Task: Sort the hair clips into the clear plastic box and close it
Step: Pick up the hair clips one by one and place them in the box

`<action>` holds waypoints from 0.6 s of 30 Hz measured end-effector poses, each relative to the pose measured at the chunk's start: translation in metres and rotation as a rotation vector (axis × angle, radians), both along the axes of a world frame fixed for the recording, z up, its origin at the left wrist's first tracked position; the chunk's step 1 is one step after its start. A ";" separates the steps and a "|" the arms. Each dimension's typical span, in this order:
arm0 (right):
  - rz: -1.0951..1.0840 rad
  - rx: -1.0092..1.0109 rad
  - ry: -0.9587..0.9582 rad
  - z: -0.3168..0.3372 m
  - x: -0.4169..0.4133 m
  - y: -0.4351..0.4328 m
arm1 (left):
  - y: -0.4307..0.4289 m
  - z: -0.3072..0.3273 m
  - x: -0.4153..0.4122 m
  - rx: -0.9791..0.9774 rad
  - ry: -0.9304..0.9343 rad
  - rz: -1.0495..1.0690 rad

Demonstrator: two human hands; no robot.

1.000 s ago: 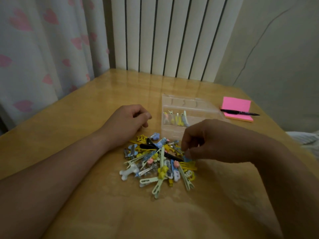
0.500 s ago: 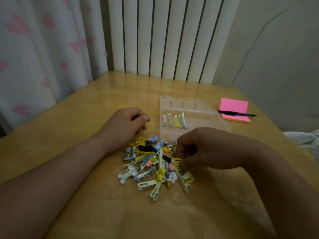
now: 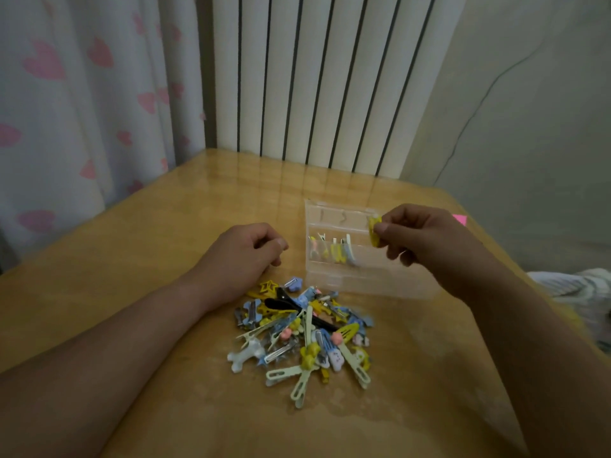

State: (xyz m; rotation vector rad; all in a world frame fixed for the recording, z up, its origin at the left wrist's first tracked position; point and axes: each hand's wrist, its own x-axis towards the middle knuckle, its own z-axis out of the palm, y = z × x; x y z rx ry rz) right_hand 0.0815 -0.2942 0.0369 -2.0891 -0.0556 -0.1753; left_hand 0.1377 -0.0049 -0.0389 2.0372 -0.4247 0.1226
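Note:
A heap of coloured hair clips [image 3: 305,332], yellow, blue, cream and black, lies on the wooden table in front of me. Behind it stands the clear plastic box [image 3: 334,276], lid open, with several clips upright in a middle compartment [image 3: 334,251]. My right hand [image 3: 420,236] pinches a yellow hair clip [image 3: 374,230] between thumb and fingers above the box's right half. My left hand [image 3: 244,256] rests on the table left of the box, fingers loosely curled and holding nothing.
A pink sticky-note pad [image 3: 460,219] peeks out behind my right hand. A white radiator [image 3: 317,81] and a heart-patterned curtain [image 3: 82,104] stand behind the table. Some cloth [image 3: 575,285] lies past the table's right edge.
My right hand picked a yellow clip out of the heap and lifted it up and back over the box. My left hand stayed where it was.

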 end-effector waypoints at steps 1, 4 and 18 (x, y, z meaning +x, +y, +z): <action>-0.061 -0.052 0.007 0.003 0.009 0.000 | 0.000 0.000 0.000 0.001 -0.002 -0.001; -0.128 -0.212 0.078 0.010 0.033 0.011 | -0.001 0.001 0.000 -0.003 0.000 -0.002; -0.141 -0.634 0.153 -0.004 0.082 0.049 | 0.001 -0.001 0.002 -0.005 -0.007 -0.018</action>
